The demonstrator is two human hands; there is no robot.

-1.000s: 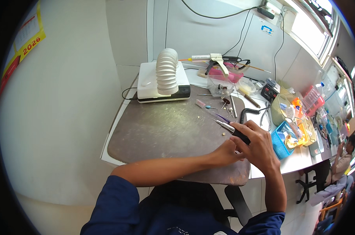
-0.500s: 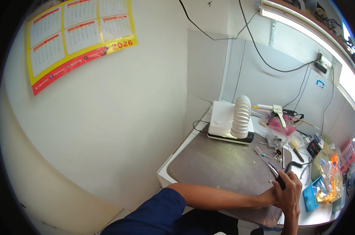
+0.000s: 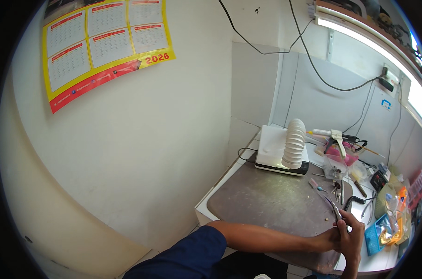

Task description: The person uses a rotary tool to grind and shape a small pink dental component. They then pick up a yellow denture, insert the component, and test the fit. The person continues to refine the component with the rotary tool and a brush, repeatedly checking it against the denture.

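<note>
My right hand [image 3: 351, 228] is closed around a slim, pointed metal tool [image 3: 335, 209] that angles up and away over the grey-brown mat [image 3: 262, 204]; its exact kind is not clear. Against it, wrist to wrist, lies my left hand [image 3: 331, 240], reaching in from the left with its fingers mostly hidden behind the right hand. A small pale piece [image 3: 327, 219] rests on the mat just left of the tool. Beside the right hand runs a black coiled cord [image 3: 354, 200]; whether it joins the tool cannot be seen.
Behind the mat stands a white box with a ribbed white hose [image 3: 294, 144]. Small hand tools [image 3: 336, 188], a clear container [image 3: 334, 168], a glue gun [image 3: 337, 139] and a blue basket [image 3: 373, 239] crowd the right side. A wall rises at left.
The whole view has shifted slightly, so the scene sits lower and farther right. The tool in my right hand has turned to a steeper angle, and more of its metal shows.
</note>
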